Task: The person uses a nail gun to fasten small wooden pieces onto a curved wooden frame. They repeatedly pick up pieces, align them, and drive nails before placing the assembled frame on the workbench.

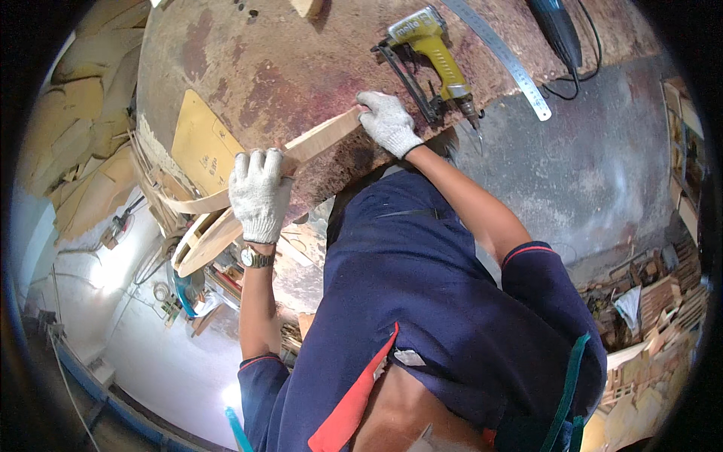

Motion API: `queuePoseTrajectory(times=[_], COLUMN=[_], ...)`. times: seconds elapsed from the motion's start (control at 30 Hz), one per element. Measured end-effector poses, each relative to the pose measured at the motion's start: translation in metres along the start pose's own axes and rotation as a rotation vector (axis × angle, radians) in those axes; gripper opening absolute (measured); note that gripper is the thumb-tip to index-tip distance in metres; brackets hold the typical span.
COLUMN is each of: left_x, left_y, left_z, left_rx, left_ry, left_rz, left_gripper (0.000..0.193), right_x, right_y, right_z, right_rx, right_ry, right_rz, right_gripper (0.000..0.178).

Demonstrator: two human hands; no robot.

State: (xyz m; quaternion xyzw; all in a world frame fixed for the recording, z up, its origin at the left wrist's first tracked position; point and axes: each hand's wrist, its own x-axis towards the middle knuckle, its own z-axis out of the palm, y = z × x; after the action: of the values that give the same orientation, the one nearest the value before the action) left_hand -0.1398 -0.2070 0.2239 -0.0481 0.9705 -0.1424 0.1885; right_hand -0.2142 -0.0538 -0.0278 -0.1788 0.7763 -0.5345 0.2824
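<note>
A long, pale, curved wooden piece (325, 138) lies at the near edge of the worn table (301, 60). My left hand (260, 188), in a whitish knitted glove and with a watch at the wrist, has its fingers closed over the left part of it. Gloved the same way, my right hand (388, 123) grips the right end, its fingertips hidden behind the wood. A yellow flat board (202, 147) with small markings lies just past my left hand. To the right of my right hand rests a yellow-green nail gun (437, 60), its nose pointing toward me.
A steel ruler (506, 59) and a dark corded power tool (556, 34) lie at the far right. More curved wooden pieces (211, 245) stick out below my left hand. Wood offcuts (640, 324) pile up at the right, thin sheets (83, 113) at the left.
</note>
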Motion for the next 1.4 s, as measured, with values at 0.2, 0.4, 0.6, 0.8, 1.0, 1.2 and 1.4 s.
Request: queuePoseTrajectory(times=[0.2, 0.4, 0.6, 0.8, 1.0, 1.2, 1.4], left_x=[-0.031, -0.103, -0.201, -0.253, -0.301, -0.32, -0.298], left_y=[-0.017, -0.059, -0.099, -0.122, -0.14, -0.167, -0.176], left_z=[-0.013, -0.051, -0.088, -0.093, -0.096, -0.096, -0.105], left_rx=[-0.088, -0.097, 0.11, 0.086, 0.099, 0.132, 0.092], left_ry=[0.148, 0.313, 0.3, 0.461, 0.532, 0.644, 0.658], left_rz=[-0.038, -0.117, -0.353, -0.441, -0.49, -0.401, -0.336], left_gripper=[0.055, 0.05, 0.069, 0.064, 0.07, 0.075, 0.073], right_x=[-0.01, -0.003, -0.016, -0.004, -0.009, 0.0, -0.028], right_y=[-0.018, -0.098, -0.22, -0.281, -0.324, -0.335, -0.327], right_z=[0.0, 0.016, 0.032, 0.063, 0.076, 0.089, 0.09], right_rx=[0.102, 1.131, 1.101, 0.958, 1.003, 0.663, 0.87], right_ry=[-0.078, -0.633, -0.674, -0.694, -0.822, -0.483, -0.524], right_rz=[-0.03, 0.185, -0.039, -0.315, -0.483, -1.089, -0.683], right_gripper=[0.025, 0.032, 0.03, 0.045, 0.07, 0.07, 0.059])
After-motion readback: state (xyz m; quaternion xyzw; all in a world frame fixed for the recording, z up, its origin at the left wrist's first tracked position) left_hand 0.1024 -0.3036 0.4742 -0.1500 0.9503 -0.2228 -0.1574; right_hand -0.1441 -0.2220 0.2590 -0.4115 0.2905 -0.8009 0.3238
